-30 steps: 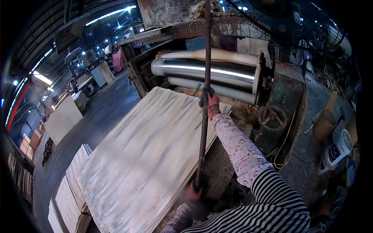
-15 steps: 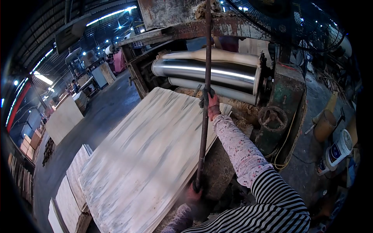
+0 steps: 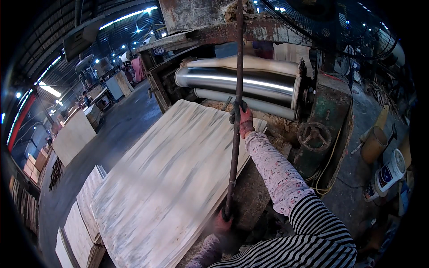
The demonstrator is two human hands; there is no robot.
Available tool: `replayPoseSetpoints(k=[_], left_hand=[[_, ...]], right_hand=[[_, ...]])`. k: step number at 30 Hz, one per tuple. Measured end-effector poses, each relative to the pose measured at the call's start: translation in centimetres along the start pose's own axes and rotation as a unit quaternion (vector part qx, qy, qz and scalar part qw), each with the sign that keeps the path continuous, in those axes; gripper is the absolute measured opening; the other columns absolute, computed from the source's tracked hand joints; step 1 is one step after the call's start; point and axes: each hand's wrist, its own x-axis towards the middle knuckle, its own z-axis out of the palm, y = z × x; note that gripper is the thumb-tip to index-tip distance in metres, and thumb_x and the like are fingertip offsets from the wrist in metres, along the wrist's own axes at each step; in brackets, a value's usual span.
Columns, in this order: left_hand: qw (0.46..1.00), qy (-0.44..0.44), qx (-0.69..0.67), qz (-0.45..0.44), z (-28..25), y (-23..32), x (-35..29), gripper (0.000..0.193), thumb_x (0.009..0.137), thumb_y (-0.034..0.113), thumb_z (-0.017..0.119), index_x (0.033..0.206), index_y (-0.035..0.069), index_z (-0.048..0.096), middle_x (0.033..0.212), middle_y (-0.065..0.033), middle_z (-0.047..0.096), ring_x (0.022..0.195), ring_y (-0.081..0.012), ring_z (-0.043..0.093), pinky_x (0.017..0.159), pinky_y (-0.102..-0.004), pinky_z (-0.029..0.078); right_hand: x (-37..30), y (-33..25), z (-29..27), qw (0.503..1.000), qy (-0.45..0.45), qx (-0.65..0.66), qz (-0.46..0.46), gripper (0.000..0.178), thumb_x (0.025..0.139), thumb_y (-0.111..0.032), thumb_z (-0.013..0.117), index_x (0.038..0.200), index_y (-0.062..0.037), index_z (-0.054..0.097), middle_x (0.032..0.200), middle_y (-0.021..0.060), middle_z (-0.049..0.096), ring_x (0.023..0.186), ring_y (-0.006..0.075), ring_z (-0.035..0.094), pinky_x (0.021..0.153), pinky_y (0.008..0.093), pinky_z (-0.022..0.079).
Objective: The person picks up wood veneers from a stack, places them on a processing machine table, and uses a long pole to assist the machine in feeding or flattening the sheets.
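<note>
Long dark metal rod (image 3: 235, 143) runs 12 to 6 o'clock in view, passing in front of the steel roller (image 3: 210, 83). Right gloved hand (image 3: 244, 120), 2 o'clock off centre, is wrapped round it; left gloved hand (image 3: 222, 223), 6 o'clock, grips its lower end. Veneer stack (image 3: 165, 178) at 8, handwheel (image 3: 313, 136) at 3.

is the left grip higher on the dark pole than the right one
No, the left grip holds the dark pole lower down than the right grip.
</note>
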Motion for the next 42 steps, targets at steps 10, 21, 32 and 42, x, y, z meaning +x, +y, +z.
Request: replayPoseSetpoints(k=[10,21,32,42], left_hand=[[1.0,0.001,0.004,0.007,-0.3,0.4,-0.1,0.057,0.066,0.027,0.066,0.117,0.011,0.045,0.098,-0.0179,0.058,0.091,-0.0348,0.055,0.076,-0.0428,0.045],[0.999,-0.022,-0.01,0.044,-0.3,-0.3,0.1,0.061,0.067,0.028,0.066,0.12,0.009,0.041,0.102,-0.0172,0.055,0.091,-0.0347,0.055,0.076,-0.0411,0.045],[0.999,-0.022,0.021,0.012,0.8,-1.9,0.2,0.067,0.066,0.033,0.067,0.123,0.012,0.039,0.106,-0.0153,0.055,0.094,-0.033,0.054,0.077,-0.0412,0.045],[0.999,0.007,0.02,0.025,0.4,-0.6,0.0,0.065,0.065,0.03,0.068,0.122,0.012,0.04,0.102,-0.0166,0.057,0.092,-0.0337,0.055,0.077,-0.0413,0.045]], right_hand=[[-0.7,-0.8,0.3,0.999,-0.035,0.029,-0.012,0.011,0.087,-0.021,0.048,0.092,-0.0116,0.052,0.061,-0.0002,0.052,0.043,0.0106,0.047,0.039,0.0253,0.04],[-1.0,-0.9,0.7,1.0,-0.018,0.025,0.003,0.011,0.087,-0.022,0.049,0.089,-0.0117,0.052,0.059,0.0,0.051,0.043,0.0116,0.047,0.038,0.026,0.04],[-0.9,-0.9,0.5,1.0,-0.021,0.018,-0.007,0.013,0.086,-0.022,0.049,0.092,-0.0114,0.053,0.06,-0.0005,0.052,0.044,0.011,0.048,0.039,0.0254,0.04],[-0.6,-0.6,0.2,1.0,-0.013,0.016,-0.008,0.017,0.087,-0.025,0.048,0.089,-0.0087,0.051,0.059,0.0054,0.054,0.042,0.0173,0.052,0.038,0.0295,0.043]])
